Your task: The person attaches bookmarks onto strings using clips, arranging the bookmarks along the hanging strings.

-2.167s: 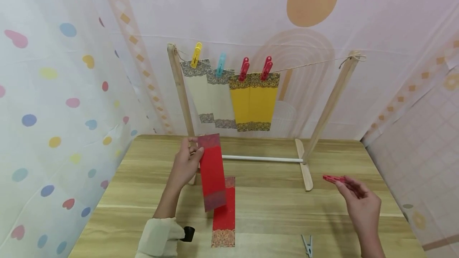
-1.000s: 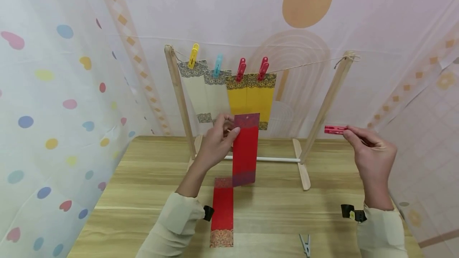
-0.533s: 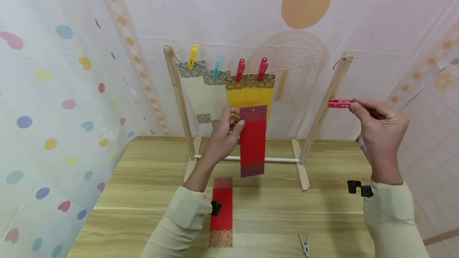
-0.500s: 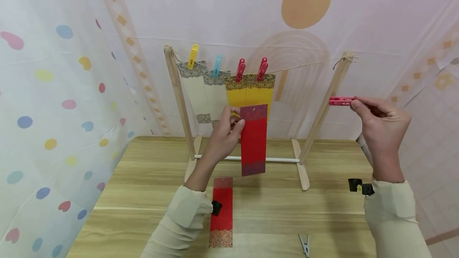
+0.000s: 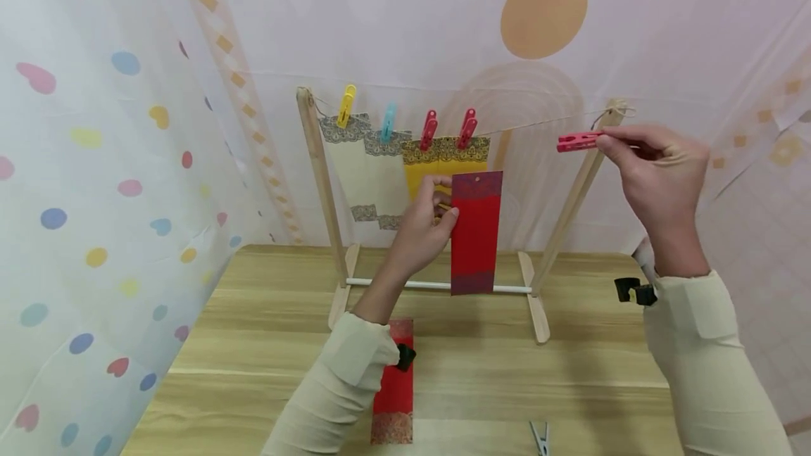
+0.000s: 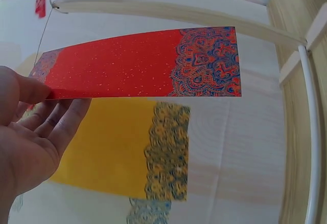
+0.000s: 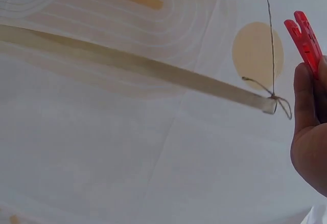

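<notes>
My left hand pinches the upper left edge of a red paper card with patterned ends and a small hole near the top. The card hangs upright in front of a yellow card, hiding part of it. In the left wrist view, thumb and fingers grip one edge of the red card, speckled there. Up near the right post, my right hand holds a red clothespin pointing left. Its prongs stand apart at the tip in the right wrist view, where the clothespin is beside the string.
A string spans two wooden posts. Yellow, blue and red clothespins hold cream cards and yellow ones on its left half. Another red card lies on the table, partly under the left sleeve. A grey clothespin lies front right.
My left hand has lifted the red card up and to the right, away from the card on the table. My right hand has raised the red clothespin to about string height.
</notes>
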Tool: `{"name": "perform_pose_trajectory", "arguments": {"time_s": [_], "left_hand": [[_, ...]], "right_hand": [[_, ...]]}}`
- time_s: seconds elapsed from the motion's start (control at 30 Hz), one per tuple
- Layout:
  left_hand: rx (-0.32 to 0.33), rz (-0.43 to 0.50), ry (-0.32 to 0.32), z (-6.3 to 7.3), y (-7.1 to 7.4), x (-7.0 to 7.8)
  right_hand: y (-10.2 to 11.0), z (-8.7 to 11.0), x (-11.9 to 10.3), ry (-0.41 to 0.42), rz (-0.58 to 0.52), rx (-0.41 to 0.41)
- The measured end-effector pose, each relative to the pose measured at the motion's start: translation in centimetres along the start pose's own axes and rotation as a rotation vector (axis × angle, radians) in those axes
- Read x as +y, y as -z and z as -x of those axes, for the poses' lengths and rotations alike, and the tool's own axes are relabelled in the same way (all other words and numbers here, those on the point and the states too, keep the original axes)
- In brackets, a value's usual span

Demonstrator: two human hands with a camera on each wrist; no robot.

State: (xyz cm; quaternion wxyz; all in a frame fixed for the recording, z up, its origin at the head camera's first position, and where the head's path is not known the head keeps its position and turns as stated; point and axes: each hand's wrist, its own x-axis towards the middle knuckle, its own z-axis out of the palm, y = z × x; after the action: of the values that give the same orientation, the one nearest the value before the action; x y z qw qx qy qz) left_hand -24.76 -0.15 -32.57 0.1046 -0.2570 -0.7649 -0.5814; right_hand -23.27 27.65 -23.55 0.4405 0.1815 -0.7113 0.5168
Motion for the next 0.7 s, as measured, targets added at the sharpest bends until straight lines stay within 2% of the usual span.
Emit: {"name": "perform_pose_trajectory", "arguments": {"time_s": [0.2,0.43,0.7], "left_hand": [[0.020,-0.028,-0.017,-1.7,-1.2,0.6],[0.043,-0.063,-0.009,-2.5,-1.7,1.0],[0.064,-0.053,-0.009,-3.6,-2.1,1.5]], "right_hand": [[-1.6,-1.7,-0.5,0.007,0.035,-0.067],[-2.8,-2.9,-1.1,0.076,0.097,-0.133],[-3.9,-4.3,-1.6,0.136,0.159,-0.211]]}}
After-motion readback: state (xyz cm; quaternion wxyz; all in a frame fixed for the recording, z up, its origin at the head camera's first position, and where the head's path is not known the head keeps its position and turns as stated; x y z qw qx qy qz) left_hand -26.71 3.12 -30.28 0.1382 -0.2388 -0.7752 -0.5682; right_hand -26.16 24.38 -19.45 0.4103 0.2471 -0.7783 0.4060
